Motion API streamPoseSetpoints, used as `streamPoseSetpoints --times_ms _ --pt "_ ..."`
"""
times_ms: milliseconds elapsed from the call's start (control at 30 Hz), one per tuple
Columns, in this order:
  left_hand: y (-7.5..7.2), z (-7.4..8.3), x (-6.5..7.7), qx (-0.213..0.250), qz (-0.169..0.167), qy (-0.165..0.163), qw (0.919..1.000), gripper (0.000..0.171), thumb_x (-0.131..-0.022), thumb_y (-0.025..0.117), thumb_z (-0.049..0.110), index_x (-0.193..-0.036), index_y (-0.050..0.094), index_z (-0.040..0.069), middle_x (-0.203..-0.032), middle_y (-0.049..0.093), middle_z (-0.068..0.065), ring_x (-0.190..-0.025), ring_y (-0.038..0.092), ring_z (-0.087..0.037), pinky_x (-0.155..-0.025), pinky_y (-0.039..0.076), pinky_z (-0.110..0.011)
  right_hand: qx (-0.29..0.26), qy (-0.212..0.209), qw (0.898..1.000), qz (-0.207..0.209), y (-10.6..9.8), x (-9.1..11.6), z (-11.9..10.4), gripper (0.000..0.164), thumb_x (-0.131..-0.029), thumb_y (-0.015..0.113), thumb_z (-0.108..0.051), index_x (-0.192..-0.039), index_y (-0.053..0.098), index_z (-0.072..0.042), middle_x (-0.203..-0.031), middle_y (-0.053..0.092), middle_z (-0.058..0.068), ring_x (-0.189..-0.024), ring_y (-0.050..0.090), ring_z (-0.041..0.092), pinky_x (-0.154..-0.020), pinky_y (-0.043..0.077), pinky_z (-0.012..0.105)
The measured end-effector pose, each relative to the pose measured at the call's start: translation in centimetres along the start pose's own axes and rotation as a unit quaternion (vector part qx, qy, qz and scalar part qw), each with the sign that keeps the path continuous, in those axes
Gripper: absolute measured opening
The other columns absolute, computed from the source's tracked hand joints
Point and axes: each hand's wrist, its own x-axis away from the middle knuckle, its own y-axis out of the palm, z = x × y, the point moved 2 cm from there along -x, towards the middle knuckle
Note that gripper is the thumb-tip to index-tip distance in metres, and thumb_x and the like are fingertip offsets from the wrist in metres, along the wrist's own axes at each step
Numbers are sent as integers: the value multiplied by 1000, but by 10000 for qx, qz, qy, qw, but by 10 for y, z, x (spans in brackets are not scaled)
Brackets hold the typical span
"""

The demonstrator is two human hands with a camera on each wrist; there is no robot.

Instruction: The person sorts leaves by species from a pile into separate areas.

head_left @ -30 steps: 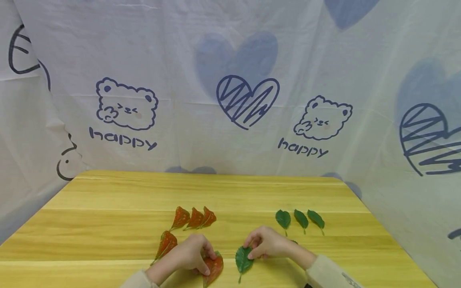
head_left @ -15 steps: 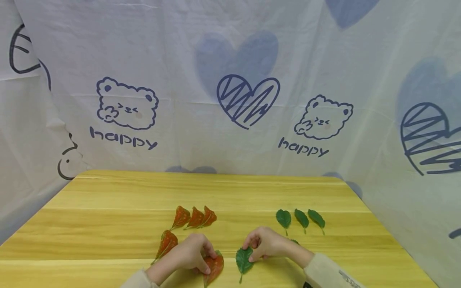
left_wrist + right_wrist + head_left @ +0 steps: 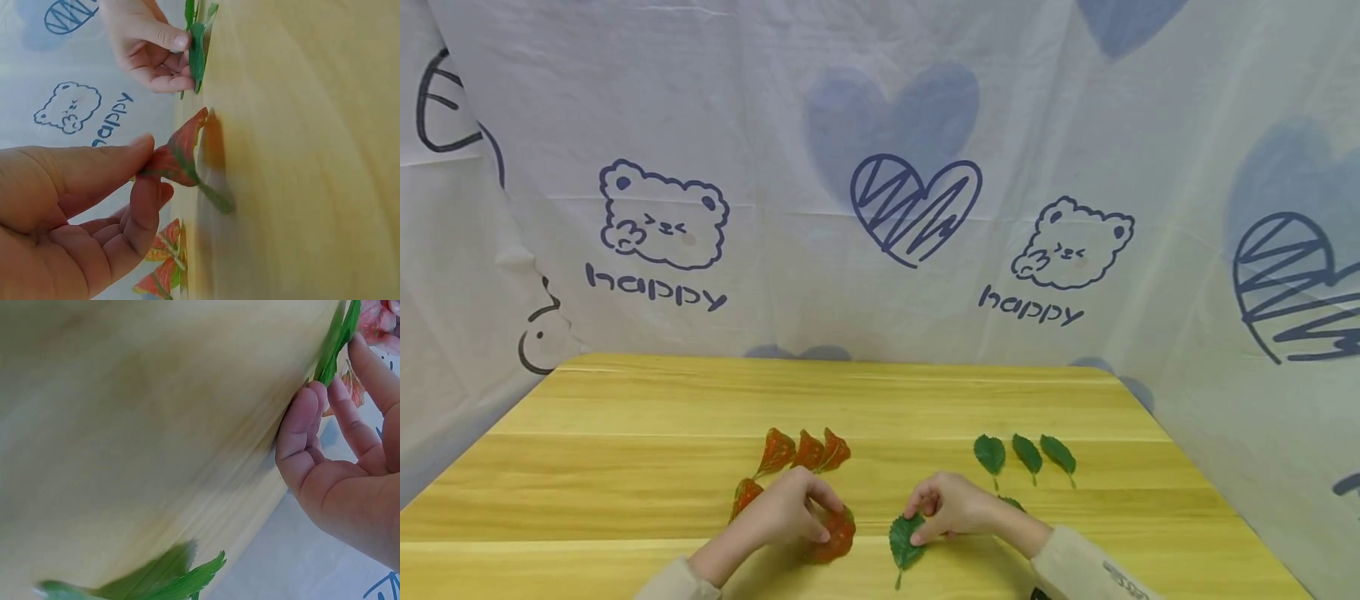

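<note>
My left hand [image 3: 793, 507] pinches a red leaf [image 3: 840, 536] between thumb and forefinger. In the left wrist view this leaf [image 3: 178, 156] is tilted over the table with a shadow beside it, and its green stem points toward the wood. To the right, my right hand [image 3: 951, 505] pinches the upper edge of a serrated green leaf [image 3: 902, 546], whose stem points toward me. That green leaf [image 3: 337, 347] stands tilted near the tabletop in the right wrist view. Another red leaf [image 3: 746, 497] is partly hidden by my left arm, and another green leaf [image 3: 1011, 503] by my right.
At the back left of the wooden table [image 3: 910, 408] lies a row of red leaves [image 3: 777, 451]. A row of green leaves [image 3: 1027, 455] lies at the back right. A white printed cloth [image 3: 790, 283] hangs behind the table.
My left hand has shifted slightly up and left with the red leaf, which has turned and lifted. The right hand and green leaf have hardly moved.
</note>
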Motion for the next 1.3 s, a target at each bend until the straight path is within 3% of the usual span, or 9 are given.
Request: streamPoseSetpoints --times_ms 267,567,733,1000,1300 --pt "-12 -6 2 -319 325 75 9989 18 -67 69 -11 -83 68 -2 -81 66 -9 -67 59 -17 -58 51 -28 232 -79 9997 14 2 -1 -4 20 -70 76 -9 -85 63 -3 -56 40 -3 -42 29 6 -41 29 17" --pt "-22 -10 10 -348 612 -153 9974 18 -65 70 -12 -82 68 -3 -82 65 -11 -65 58 -16 -57 50 -27 701 -194 9972 153 5 0 -10 22 -70 77 -13 -84 61 -5 -55 39 -3 -48 31 7 -49 30 19" --pt "-25 -12 13 -474 826 -256 9951 18 -66 71 -10 -82 67 -3 -79 64 -7 -63 57 -15 -55 49 -26 999 -169 9945 269 7 -1 -11 23 -68 78 -15 -81 60 -8 -57 37 -4 -54 32 9 -54 29 21" --pt "-26 -14 14 -598 1067 -500 9912 18 -66 70 -11 -82 66 -3 -77 62 -5 -58 54 -13 -49 48 -25 1234 -204 9916 340 10 -2 -13 27 -65 80 -14 -80 59 -9 -58 39 -4 -56 34 7 -51 28 19" --pt "-22 -15 15 -509 1157 -682 9896 20 -64 71 -12 -81 65 -4 -73 58 -5 -50 53 -14 -46 49 -26 1360 -211 9900 296 11 -1 -15 31 -60 81 -6 -81 57 -8 -64 48 0 -61 39 8 -56 36 20"
